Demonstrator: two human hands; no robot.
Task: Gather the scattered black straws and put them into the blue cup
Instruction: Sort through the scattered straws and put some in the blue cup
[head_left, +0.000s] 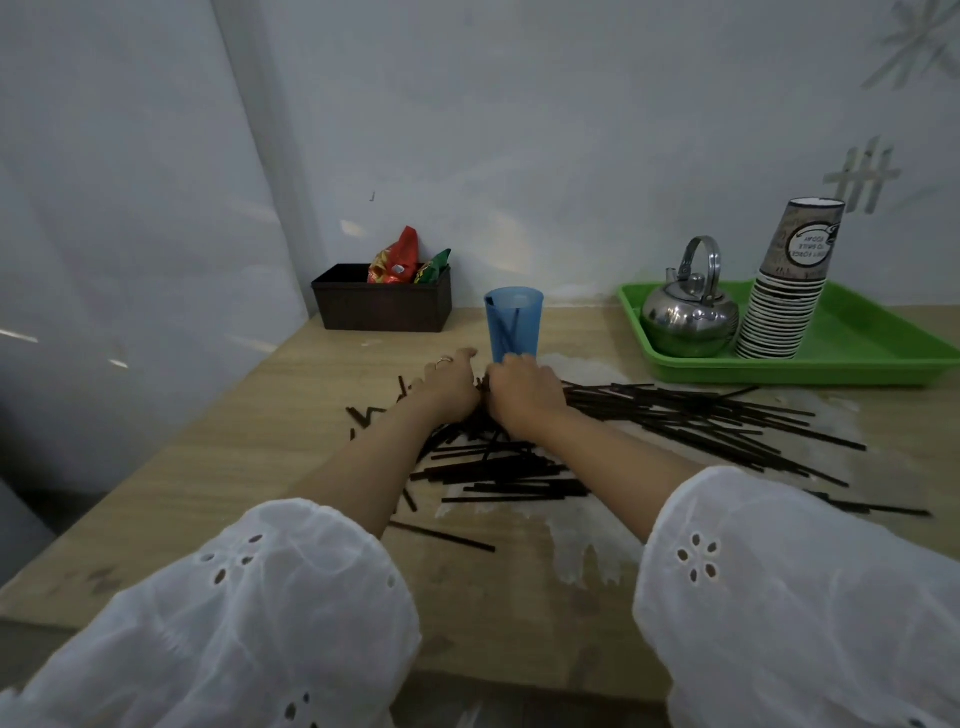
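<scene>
Several black straws (675, 415) lie scattered across the wooden table (208, 467), mostly in the middle and to the right. The blue cup (513, 325) stands upright just behind my hands, with a few straws inside it. My left hand (449, 387) and my right hand (522, 392) rest side by side on the pile, knuckles up, pressed toward each other around a small bunch of straws between them. What the fingers grip underneath is hidden.
A dark brown box (382, 301) with snack packets stands at the back left by the wall. A green tray (857, 364) at the back right carries a steel kettle (688, 312) and a stack of paper cups (784, 291). The table's left edge drops off nearby.
</scene>
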